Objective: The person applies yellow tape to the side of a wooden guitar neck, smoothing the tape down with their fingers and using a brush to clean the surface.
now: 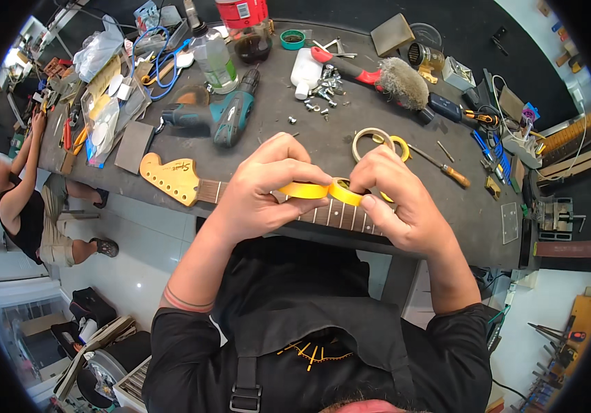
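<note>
Close together over the guitar neck, both my hands are closed on yellow tape. My left hand [261, 182] pinches a yellow tape band [304, 191] between thumb and fingers. In my right hand [403, 196] is a small yellow tape roll [346, 193], gripped by thumb and fingertips. The two yellow pieces meet at their ends; I cannot tell whether they are joined. Beneath lies the guitar neck [170, 180], its pale wooden headstock to the left and its dark fretted board partly hidden by my hands. Just beyond my right hand rest a pale tape roll [363, 143] and another yellow tape roll [404, 146].
A teal cordless drill [230, 110], a spray bottle [214, 63] and a white bottle [304, 72] with loose screws [326, 88] stand farther back. A red-handled brush [402, 82] and a wooden-handled tool [455, 175] lie to the right. Another person [24, 196] works at the far left.
</note>
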